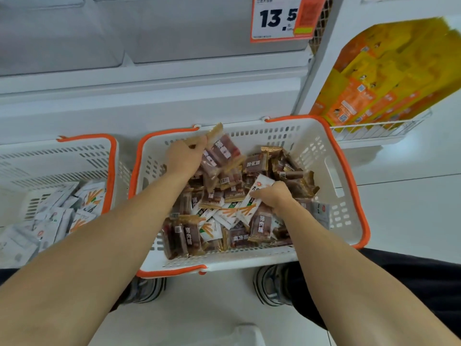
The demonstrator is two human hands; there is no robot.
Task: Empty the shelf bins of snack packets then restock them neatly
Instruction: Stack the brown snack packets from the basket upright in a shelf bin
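A white basket with an orange rim [349, 176] sits on the floor, heaped with brown snack packets [294, 176] and a few white packets [224, 216]. My left hand [184, 156] is over its far left part, shut on a bunch of brown packets [219, 153] lifted off the heap. Lower and to the right, my right hand [272, 196] grips one white packet [257, 193] at the heap's middle. A second basket [109, 156] on the left holds only white packets [74, 211]. Two clear shelf bins [199, 33] above look empty.
A price tag reading 13.5 [282, 18] hangs on the bin front. Yellow and orange boxes [389, 78] stand on a wire rack at the right. My shoes [272, 283] are just behind the basket on the white floor.
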